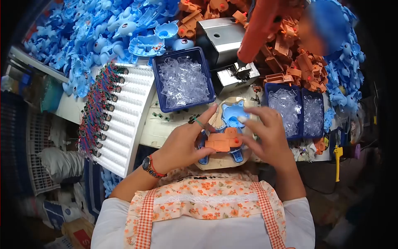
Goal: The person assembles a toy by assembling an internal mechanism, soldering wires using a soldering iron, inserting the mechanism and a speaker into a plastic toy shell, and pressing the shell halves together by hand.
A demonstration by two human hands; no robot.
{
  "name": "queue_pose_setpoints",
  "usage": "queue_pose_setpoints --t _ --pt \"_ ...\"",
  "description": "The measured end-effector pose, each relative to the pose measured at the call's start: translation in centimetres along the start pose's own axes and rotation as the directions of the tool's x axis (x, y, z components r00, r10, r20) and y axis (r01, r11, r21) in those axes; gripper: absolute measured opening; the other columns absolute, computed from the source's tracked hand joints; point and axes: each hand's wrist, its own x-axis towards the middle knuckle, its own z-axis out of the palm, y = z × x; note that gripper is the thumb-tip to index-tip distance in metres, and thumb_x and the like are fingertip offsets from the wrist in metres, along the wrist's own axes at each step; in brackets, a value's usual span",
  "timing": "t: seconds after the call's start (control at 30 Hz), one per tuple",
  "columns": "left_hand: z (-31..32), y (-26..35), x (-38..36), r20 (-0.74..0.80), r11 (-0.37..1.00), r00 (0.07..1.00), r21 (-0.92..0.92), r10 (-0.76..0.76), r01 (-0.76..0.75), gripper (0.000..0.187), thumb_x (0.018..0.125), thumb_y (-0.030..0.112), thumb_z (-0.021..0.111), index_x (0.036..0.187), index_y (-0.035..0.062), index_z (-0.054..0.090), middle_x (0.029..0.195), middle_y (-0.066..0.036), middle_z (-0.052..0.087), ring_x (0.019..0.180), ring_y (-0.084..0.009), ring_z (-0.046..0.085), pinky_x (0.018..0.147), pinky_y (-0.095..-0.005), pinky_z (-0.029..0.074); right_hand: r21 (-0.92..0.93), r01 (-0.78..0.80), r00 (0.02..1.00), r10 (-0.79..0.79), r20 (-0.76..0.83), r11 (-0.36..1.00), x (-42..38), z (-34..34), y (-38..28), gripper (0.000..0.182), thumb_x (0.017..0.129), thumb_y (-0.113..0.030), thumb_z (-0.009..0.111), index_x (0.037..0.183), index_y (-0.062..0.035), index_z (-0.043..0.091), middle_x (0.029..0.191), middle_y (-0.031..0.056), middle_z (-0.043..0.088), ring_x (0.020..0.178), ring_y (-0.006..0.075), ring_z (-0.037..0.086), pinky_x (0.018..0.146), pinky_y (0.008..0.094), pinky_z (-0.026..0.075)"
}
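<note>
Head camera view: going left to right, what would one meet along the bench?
White ridged tray, large blue bin, orange plastic part between the hands, middle blue bin, rightmost blue bin, hanging yellow tool.

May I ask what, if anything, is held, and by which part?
The left hand holds the orange casing at its left end; whether the right hand, at its other side, grips anything cannot be told.

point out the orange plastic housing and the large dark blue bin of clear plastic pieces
orange plastic housing (pixel 219 143), head view, near its middle
large dark blue bin (pixel 186 106), head view, its near rim
</note>
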Motion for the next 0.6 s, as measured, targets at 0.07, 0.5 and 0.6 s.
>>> queue_pose_setpoints --t 0.07,0.5,0.6 --pt "0.0 0.0 -0.1 -0.002 0.993 0.997 0.091 0.073 -0.072 0.107 0.070 0.016 0.086 0.156 0.0125 0.023 0.106 -0.009 0.068 0.069 -0.0172 0.057 0.067 -0.0292 0.049 -0.002 0.053 0.996 -0.053 -0.078 0.999 2.2 0.4 0.0 0.034 0.074 -0.014 0.076 0.107 -0.0095 0.067 0.121 0.0103 0.061 0.113 0.0290 0.056 0.097 0.0449 0.039" --pt "-0.1 -0.2 1.6 -0.173 0.951 0.955 0.239 0.239 -0.195 0.048 0.071 0.024 0.081 0.111 0.0082 0.059 0.091 -0.009 0.068 0.084 -0.0282 0.067 0.073 -0.0392 0.050 -0.044 0.127 0.978 -0.118 0.174 0.991 2.5 0.9 -1.0 0.015 0.077 -0.014 0.074 0.091 -0.0116 0.070 0.093 0.0046 0.070 0.092 0.0260 0.062 0.095 0.0449 0.041" --pt "-0.6 0.7 3.5 -0.044 0.877 0.945 0.387 0.325 -0.284 0.041 0.070 0.025 0.081 0.103 0.0096 0.062 0.083 -0.009 0.067 0.079 -0.0293 0.065 0.070 -0.0406 0.049 0.212 -0.065 0.998 0.058 0.037 0.975 -0.1 1.2 -2.3 0.018 0.080 -0.010 0.073 0.097 -0.0082 0.070 0.085 0.0088 0.069 0.076 0.0263 0.064 0.082 0.0392 0.048"
